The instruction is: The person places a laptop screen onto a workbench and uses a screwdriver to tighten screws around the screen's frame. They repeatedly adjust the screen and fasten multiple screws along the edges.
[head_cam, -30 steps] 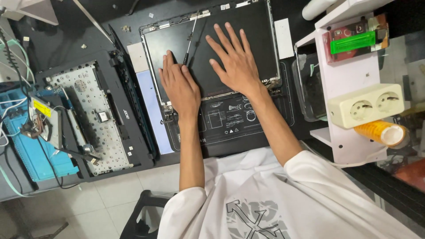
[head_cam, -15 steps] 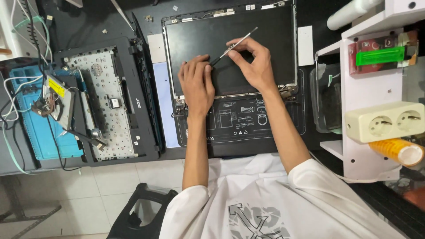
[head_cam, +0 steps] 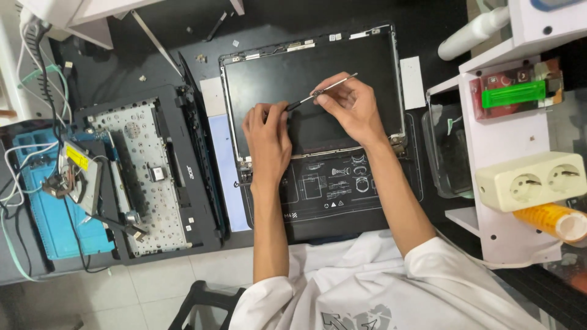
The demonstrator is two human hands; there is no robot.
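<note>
Two hands on laptop screen panel (head_cam: pixel 318 61): right hand (head_cam: pixel 351 107) pinching thin tool (head_cam: pixel 321 93), left hand (head_cam: pixel 269 137) flat beside tip, holding nothing

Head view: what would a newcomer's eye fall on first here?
At centre, the right hand pinches a thin metal tool over a dark laptop screen panel, with the left hand flat on it. To the left lies an opened laptop base; to the right, a cream double socket.
</note>
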